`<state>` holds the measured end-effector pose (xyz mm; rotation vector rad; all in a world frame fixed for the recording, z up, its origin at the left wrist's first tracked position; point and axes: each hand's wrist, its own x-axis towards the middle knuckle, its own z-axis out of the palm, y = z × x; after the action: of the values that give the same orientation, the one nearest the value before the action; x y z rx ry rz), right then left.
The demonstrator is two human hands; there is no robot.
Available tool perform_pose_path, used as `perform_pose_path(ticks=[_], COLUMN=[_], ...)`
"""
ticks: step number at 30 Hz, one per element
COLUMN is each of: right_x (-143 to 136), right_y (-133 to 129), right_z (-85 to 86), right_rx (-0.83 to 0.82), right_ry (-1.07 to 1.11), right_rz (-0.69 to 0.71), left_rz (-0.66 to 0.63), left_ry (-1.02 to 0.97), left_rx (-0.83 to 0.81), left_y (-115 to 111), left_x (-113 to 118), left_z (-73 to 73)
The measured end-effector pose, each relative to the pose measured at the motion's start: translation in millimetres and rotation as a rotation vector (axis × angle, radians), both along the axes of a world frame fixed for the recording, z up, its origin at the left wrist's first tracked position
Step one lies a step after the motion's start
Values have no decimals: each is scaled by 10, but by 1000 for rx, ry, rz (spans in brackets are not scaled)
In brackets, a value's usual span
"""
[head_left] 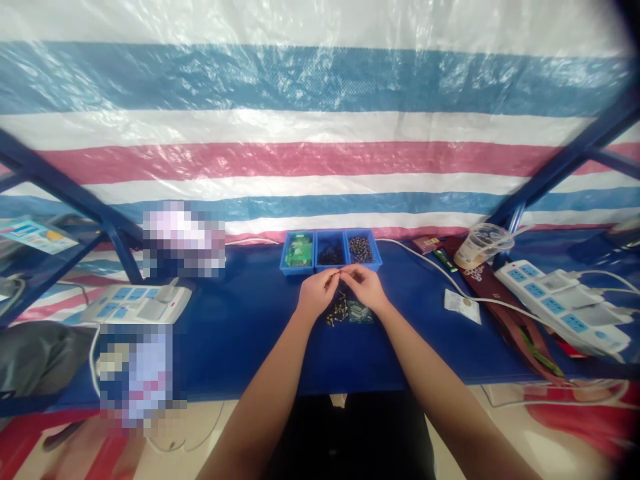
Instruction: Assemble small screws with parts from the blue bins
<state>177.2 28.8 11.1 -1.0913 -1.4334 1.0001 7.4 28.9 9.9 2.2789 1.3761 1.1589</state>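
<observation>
My left hand (320, 291) and my right hand (364, 285) meet fingertip to fingertip just in front of three joined blue bins. Both are closed in a pinch on something dark and too small to make out. The left blue bin (287, 268) has green pieces (300, 249) in it. Small dark parts (330, 255) lie in the middle one, and small brassy metal parts (361, 250) fill the right one. Below my hands on the blue table are a loose pile of brass-coloured pieces (338, 311) and a group of clear, greyish pieces (359, 312).
At the right stand a white power strip (565, 303) with plugs, a clear plastic cup (480, 247), a brown strap bag (493, 293) and a small white packet (462, 306). A white cable crosses there. Another power strip (137, 303) lies left. A striped sheet (320, 160) hangs behind.
</observation>
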Motion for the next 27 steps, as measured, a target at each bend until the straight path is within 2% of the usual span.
perform_pose_path(ticks=[7, 13, 16, 27], right_x=[19, 3, 1, 19], right_y=[-101, -161, -165, -135], right_z=[-95, -110, -125, -155], right_rx=[28, 18, 6, 2], right_ry=[-2, 42, 50, 22], right_rz=[7, -36, -16, 12], left_rz=[-36, -31, -21, -21], left_ry=[12, 82, 97, 157], left_rx=[78, 159, 184, 160], left_y=[-103, -105, -102, -104], left_x=[-40, -56, -62, -74], left_z=[-31, -77, -106, -89])
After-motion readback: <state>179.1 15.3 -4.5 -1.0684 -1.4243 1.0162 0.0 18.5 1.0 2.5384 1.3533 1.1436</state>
